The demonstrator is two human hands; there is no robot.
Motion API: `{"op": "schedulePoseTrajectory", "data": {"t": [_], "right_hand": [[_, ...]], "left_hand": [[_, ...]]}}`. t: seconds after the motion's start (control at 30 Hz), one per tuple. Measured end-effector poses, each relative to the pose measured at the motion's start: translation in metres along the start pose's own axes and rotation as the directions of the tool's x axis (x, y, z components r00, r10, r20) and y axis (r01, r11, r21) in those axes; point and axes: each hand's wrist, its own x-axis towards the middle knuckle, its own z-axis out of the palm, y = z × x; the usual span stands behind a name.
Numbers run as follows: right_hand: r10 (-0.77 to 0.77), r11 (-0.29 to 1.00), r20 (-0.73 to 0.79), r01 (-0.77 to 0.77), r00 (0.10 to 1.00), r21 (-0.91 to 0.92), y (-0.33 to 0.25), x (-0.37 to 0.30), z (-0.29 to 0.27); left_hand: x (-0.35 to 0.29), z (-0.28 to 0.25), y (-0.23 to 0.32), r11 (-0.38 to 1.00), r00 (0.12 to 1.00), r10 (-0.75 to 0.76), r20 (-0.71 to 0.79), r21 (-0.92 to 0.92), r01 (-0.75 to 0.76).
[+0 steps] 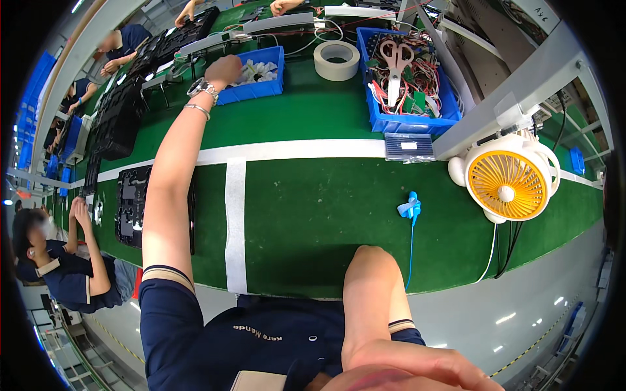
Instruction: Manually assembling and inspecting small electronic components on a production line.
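My left arm stretches far across the green bench, with a watch and a bracelet at the wrist. My left hand [223,70] is at the left end of a blue bin [251,93] holding small whitish parts [259,72]; its fingers point away and are hidden. My right elbow rests on the bench's near edge, and my right hand [420,362] is raised close at the bottom of the picture. Its fingers are partly cut off, and nothing shows in it. Under my left forearm lies a black molded tray or panel [132,203], partly covered.
Tape roll [336,61] and a blue bin [417,124] with wires and scissors [395,68] stand at the back. To the right are a yellow-white fan [507,182] and a blue clip on a cord [410,208]. Co-workers [72,260] sit along the left.
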Motion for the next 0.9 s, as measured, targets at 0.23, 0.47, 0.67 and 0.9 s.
{"op": "schedulePoseTrajectory", "data": {"t": [0.23, 0.47, 0.67, 0.9], "right_hand": [[0.042, 0.998, -0.081, -0.045, 0.996, -0.046, -0.004, -0.006, 0.001], [-0.047, 0.999, -0.061, 0.047, 0.997, -0.007, 0.004, -0.003, -0.005], [-0.132, 0.991, -0.016, 0.132, 0.991, 0.027, 0.006, 0.002, -0.018], [-0.361, 0.92, 0.11, 0.335, 0.926, 0.204, 0.021, 0.017, -0.034]], "left_hand": [[-0.021, -0.004, -0.019, 0.988, 0.949, -0.111, -0.294, 0.069, 0.137], [-0.094, -0.014, 0.053, 0.985, 0.622, -0.159, -0.766, -0.166, 0.048], [-0.159, 0.016, 0.105, 0.954, 0.601, -0.137, -0.788, -0.268, -0.133], [-0.176, 0.028, 0.129, 0.946, 0.754, 0.014, -0.657, -0.235, -0.222]]}}
